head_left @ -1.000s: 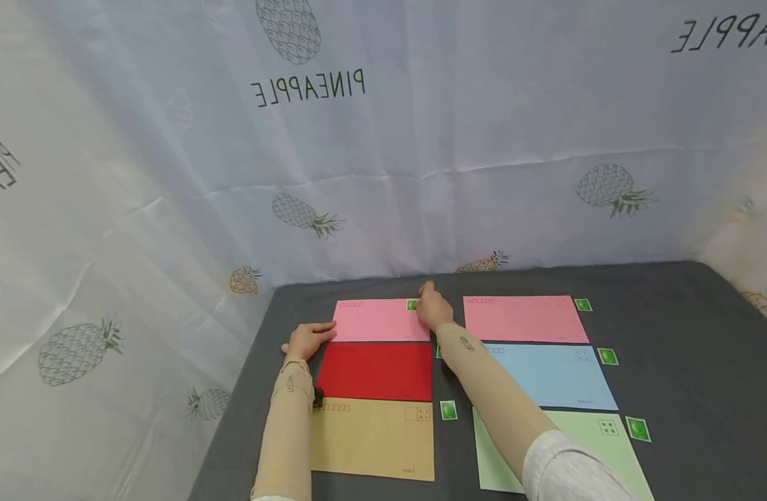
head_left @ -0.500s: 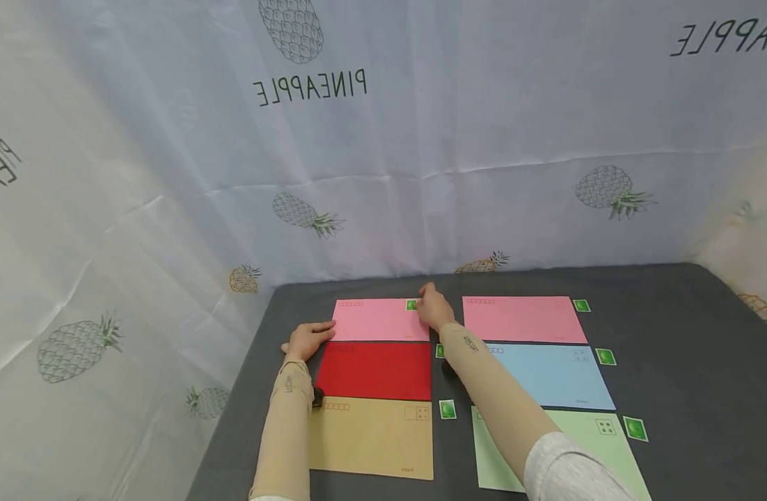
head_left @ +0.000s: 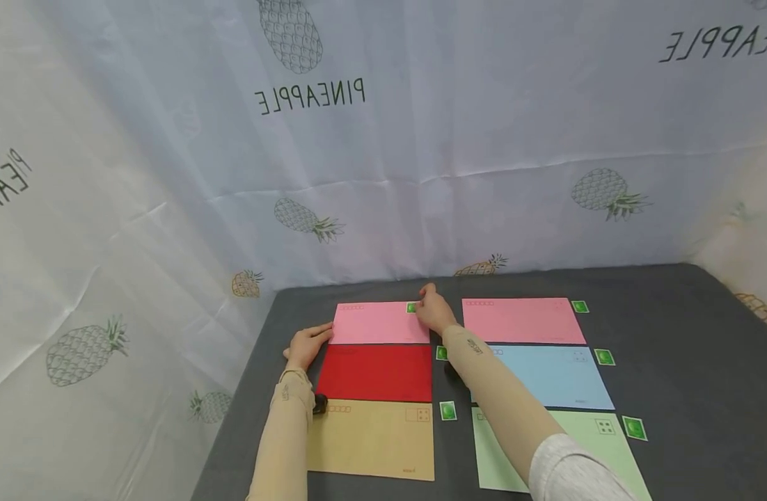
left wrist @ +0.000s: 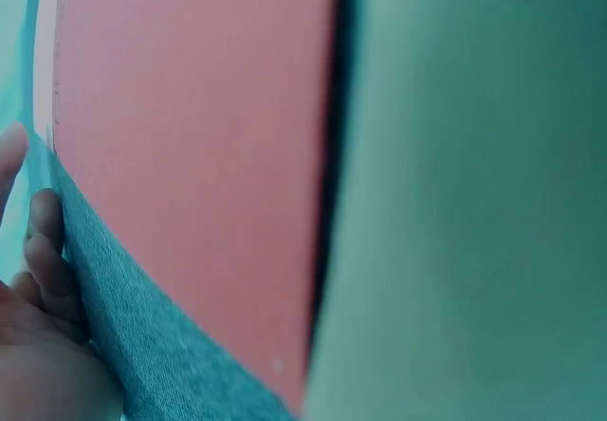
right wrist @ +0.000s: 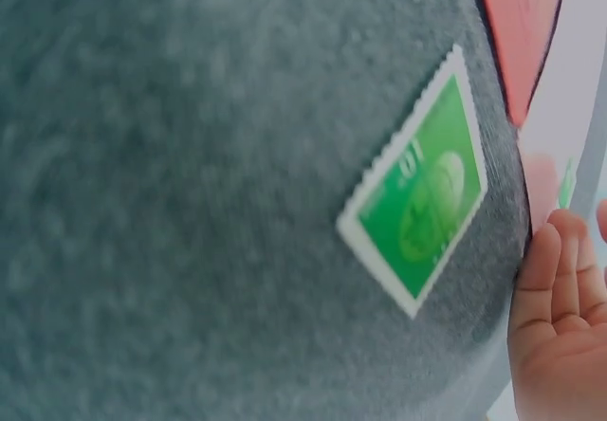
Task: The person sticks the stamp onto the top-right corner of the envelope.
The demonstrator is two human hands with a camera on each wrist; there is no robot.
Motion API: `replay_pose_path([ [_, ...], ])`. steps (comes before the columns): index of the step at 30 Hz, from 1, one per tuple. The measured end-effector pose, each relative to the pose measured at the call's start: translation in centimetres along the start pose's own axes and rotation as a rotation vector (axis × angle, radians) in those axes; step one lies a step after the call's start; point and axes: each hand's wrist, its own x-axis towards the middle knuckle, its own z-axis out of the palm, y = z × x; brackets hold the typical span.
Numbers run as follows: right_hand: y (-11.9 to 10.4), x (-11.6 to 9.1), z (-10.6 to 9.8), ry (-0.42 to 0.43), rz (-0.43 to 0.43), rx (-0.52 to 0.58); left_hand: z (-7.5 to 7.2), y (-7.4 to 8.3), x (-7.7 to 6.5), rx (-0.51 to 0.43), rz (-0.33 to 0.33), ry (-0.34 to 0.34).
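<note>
A pink envelope [head_left: 374,324] lies at the back of the left column, with a green stamp [head_left: 411,307] at its top right corner. My left hand [head_left: 305,346] touches the envelope's left edge with its fingertips. At the opposite end, my right hand [head_left: 436,310] rests by the stamp, fingertips right at its side; in the right wrist view its fingers [right wrist: 560,269] are nearly straight and close together. Below the pink envelope is a red envelope [head_left: 375,374], large in the left wrist view, then a tan one [head_left: 377,442]. Loose stamps [right wrist: 422,189] lie right of these two.
A second column on the right holds a darker pink envelope [head_left: 523,321], a blue one [head_left: 559,376] and a light green one [head_left: 587,438], partly behind my right forearm. A green stamp [head_left: 635,428] lies beside each. A pineapple-print curtain [head_left: 390,174] hangs behind the dark table [head_left: 703,348].
The head view has shifted slightly. Both hands stay at the pink envelope's two ends, and the stamps and envelopes keep their places.
</note>
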Motion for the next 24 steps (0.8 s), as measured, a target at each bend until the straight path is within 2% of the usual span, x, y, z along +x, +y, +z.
replay_pose_path([
  [2,-0.1,-0.1,-0.2,-0.004,-0.014,-0.001,0.2,-0.4,-0.1,-0.039,-0.001,0.014],
  [6,-0.5,-0.4,-0.7,0.013,-0.055,-0.004,0.3,0.0,-0.4,-0.042,0.043,0.054],
  [11,-1.0,-0.6,-1.3,0.019,-0.101,-0.017,0.8,1.1,0.1,-0.008,0.066,0.079],
  [14,-1.2,-0.7,-1.5,0.015,-0.129,-0.017,1.4,2.0,0.2,0.008,0.103,0.089],
  [18,-1.3,-1.1,-2.0,0.021,-0.185,-0.009,2.0,3.5,-0.2,-0.01,0.167,0.082],
  [24,-0.8,-1.5,-3.1,0.01,-0.254,0.014,2.7,5.7,-0.8,-0.09,0.221,0.032],
])
